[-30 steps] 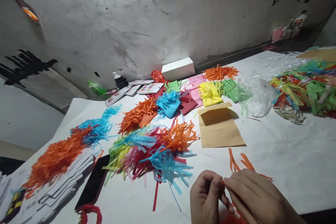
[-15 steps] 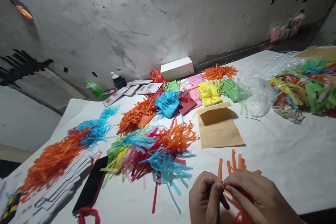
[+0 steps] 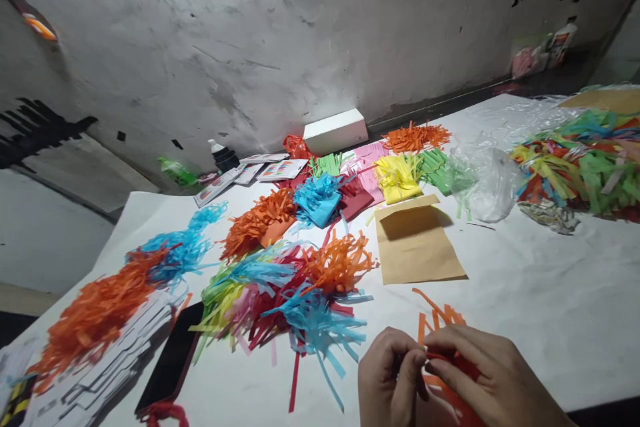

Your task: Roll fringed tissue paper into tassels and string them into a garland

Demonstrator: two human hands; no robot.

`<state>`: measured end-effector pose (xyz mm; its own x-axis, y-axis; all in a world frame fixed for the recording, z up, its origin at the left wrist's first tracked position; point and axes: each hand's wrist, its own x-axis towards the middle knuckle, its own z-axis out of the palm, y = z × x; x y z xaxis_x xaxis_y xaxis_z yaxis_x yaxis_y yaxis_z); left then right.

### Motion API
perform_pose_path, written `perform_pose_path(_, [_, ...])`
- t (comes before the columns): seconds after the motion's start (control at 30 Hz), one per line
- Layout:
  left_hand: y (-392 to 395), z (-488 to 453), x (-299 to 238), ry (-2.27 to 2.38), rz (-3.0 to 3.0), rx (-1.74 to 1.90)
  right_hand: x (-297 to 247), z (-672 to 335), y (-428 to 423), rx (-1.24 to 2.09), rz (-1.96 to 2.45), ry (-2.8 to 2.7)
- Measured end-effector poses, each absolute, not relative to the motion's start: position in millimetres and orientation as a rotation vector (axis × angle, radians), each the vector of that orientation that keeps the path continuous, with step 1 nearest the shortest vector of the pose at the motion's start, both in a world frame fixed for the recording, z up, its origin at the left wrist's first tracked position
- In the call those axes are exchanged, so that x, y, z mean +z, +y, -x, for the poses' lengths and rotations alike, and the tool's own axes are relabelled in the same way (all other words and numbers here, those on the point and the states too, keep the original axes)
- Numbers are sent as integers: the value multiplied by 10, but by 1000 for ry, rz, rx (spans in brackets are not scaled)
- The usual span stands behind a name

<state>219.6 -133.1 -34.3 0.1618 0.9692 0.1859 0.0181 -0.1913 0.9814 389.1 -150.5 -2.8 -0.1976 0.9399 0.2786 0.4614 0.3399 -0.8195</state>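
My left hand (image 3: 393, 377) and my right hand (image 3: 495, 373) meet at the lower right, fingertips pinched together. Between them is an orange fringed tissue paper (image 3: 453, 315), its cut strips fanning out beyond my fingers and its uncut part showing under my right palm. The exact spot where the fingertips grip is small and partly hidden. Just past my hands lies a brown paper envelope (image 3: 420, 253) with its flap raised. To the left of my hands rests a pile of multicoloured tissue tassels, with a blue tassel (image 3: 320, 317) nearest.
Folded fringed papers in orange, blue, red and yellow (image 3: 397, 177) lie farther back. A white box (image 3: 335, 132) stands by the wall. At right are crumpled clear plastic (image 3: 493, 187) and a tassel garland (image 3: 595, 167). A phone (image 3: 170, 360) and cut white papers (image 3: 100, 373) lie left.
The orange strips have shifted and sit lower behind my right hand, with one strip now slanting up to the left. Both hands stay nearly in place, still pinching.
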Motion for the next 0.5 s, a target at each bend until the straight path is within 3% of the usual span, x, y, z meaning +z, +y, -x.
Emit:
perform_pose_path(0.33, [-1290,-2124,-238,953,-1399,1140,-66,-3879,-1530,799,1274,-1796])
perform_pose_path(0.5, [-1191,-2017,-61,974,-1900,1076,-48,-3896,-1541,787,1281,-1833])
